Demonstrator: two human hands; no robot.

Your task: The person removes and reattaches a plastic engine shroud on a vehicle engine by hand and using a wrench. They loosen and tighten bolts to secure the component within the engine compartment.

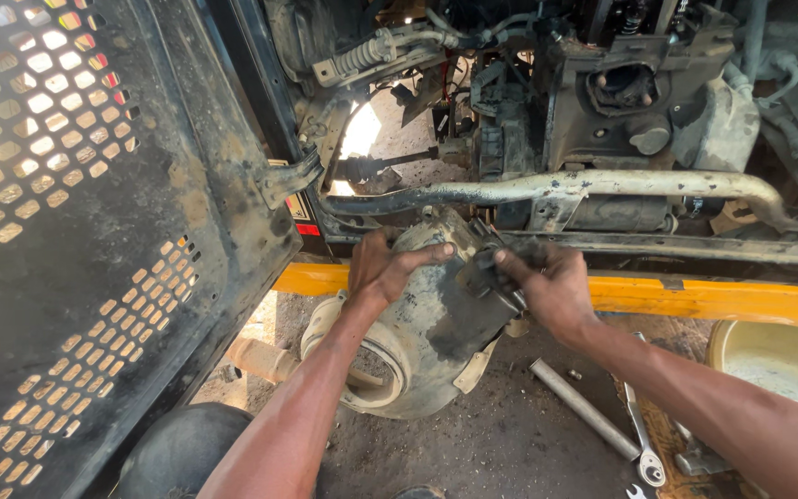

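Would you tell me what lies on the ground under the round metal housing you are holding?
Beneath the housing only bare dirt ground shows, with a metal bar and wrench lying beside it. The ground directly under it is hidden.

Both my hands on the dirty round housing (427, 323): left hand (382, 268) gripping its top, right hand (547, 282) on the dark bracket (491, 277). Ratchet wrench (644, 434) on floor nearby.

We count two hands, left hand (382, 268) and right hand (547, 286), one grimy turbocharger housing (427, 333), one steel tube (584, 409), one ratchet wrench (644, 439), one cream bucket (782, 365).
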